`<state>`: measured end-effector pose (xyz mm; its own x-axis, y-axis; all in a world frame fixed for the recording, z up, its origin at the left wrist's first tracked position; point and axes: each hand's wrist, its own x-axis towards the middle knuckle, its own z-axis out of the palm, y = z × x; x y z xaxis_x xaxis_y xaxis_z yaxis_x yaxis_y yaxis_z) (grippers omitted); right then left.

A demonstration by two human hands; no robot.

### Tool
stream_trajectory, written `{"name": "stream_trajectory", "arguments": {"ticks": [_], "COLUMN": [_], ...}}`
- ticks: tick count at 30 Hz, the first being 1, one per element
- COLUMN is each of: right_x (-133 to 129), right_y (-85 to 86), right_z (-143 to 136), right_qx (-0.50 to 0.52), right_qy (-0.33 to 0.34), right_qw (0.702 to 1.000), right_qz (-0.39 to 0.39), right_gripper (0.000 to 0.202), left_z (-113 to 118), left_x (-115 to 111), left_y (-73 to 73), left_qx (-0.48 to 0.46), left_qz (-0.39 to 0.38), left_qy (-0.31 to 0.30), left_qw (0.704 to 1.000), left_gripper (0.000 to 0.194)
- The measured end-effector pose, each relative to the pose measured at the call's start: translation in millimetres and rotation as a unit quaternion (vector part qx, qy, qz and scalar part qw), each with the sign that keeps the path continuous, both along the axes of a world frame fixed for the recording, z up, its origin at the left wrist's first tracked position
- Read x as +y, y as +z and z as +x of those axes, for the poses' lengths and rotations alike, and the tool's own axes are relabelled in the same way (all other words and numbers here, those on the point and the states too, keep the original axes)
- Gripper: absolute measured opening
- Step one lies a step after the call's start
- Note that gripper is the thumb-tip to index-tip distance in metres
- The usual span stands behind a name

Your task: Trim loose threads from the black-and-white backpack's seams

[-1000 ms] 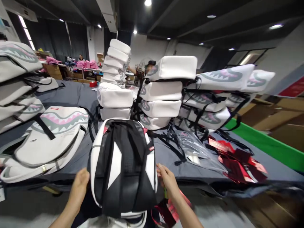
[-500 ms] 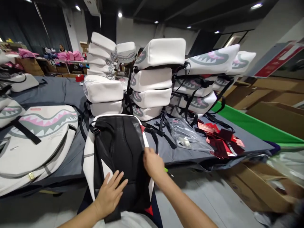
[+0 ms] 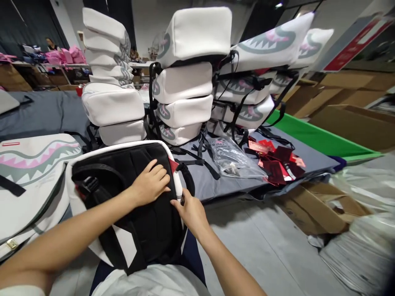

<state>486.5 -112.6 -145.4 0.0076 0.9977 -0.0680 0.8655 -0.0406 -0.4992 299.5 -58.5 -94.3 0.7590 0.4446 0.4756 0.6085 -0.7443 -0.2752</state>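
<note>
- The backpack (image 3: 123, 197) lies back-panel up, half on the near edge of the grey tabletop (image 3: 46, 111) and half against the person's lap; its black padded back and shoulder straps face the camera.
- The left hand (image 3: 151, 183) lies flat on the upper back panel, fingers spread and pressing, its grip closed on nothing.
- The right hand (image 3: 191, 211) is at the backpack's right side seam, fingertips pinching there; what they hold I cannot tell.
- Judged step: steadying the pack while working along its right edge; the next move calls for firm downward pressure and a fine pinch.
- Stacked white shark-mouth backpacks (image 3: 185, 82) stand mid-tabletop; red tags (image 3: 277, 160) and a clear plastic bag (image 3: 234, 160) lie near the right edge.
</note>
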Motion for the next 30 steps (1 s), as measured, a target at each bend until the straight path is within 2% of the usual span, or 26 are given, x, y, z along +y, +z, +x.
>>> {"name": "stream_trajectory", "arguments": {"ticks": [2,5,7,11,13,16,19,21,23,25,27,28,30], "right_x": [-2.1,0.4,4.8,14.1,17.4,18.3,12.3,7.3,6.2,11.9,23.3,29.6,39.6], "right_y": [6.8,9.2,8.6,8.3,7.4,5.1,10.0,19.8,29.8,32.1,22.0,12.9,-9.4], "right_z": [-2.3,-4.3,-5.9,-9.3,-8.2,-0.8,6.9,4.9,-5.1,-20.1,-33.6,-38.1,-39.8], "right_qx": [-0.024,-0.054,-0.073,-0.083,-0.075,-0.039,0.104,0.243,0.356,0.419,0.451,0.463,0.478], "right_qy": [0.0,-0.004,-0.006,-0.004,0.001,0.0,-0.021,-0.036,-0.043,-0.042,-0.027,-0.024,-0.032], "right_qw": [1.0,0.998,0.997,0.995,0.996,0.998,0.994,0.962,0.902,0.846,0.813,0.807,0.813], "right_qz": [-0.012,-0.025,-0.033,-0.046,-0.046,-0.049,0.016,0.124,0.242,0.328,0.367,0.366,0.331], "right_gripper": [0.039,0.04,0.038,0.033,0.032,0.039,0.047,0.045,0.04,0.037,0.034,0.032,0.026], "left_z": [6.7,7.0,-1.9,-32.1,-41.8,-41.5,-32.3,-26.4,-21.0,-15.1,-8.7,-5.8,-0.7], "left_x": [19.2,32.7,43.1,67.6,71.0,63.2,52.3,48.3,46.5,44.9,42.8,41.7,40.0], "left_y": [13.5,19.1,24.4,46.8,53.2,45.9,27.6,17.1,9.4,4.2,1.0,0.2,-0.6], "left_qx": [0.048,0.099,0.11,0.123,0.126,0.099,0.071,0.059,0.05,0.049,0.053,0.053,0.049], "left_qz": [-0.006,-0.008,0.007,0.071,0.085,0.066,-0.01,-0.059,-0.083,-0.094,-0.101,-0.105,-0.116], "left_qy": [-0.016,-0.052,-0.058,0.026,0.074,0.086,0.039,0.027,0.035,0.044,0.046,0.047,0.055], "left_qw": [0.999,0.994,0.992,0.99,0.986,0.989,0.997,0.996,0.995,0.993,0.992,0.992,0.991], "left_gripper": [0.04,0.044,0.046,0.055,0.055,0.05,0.038,0.037,0.043,0.047,0.046,0.045,0.043]}}
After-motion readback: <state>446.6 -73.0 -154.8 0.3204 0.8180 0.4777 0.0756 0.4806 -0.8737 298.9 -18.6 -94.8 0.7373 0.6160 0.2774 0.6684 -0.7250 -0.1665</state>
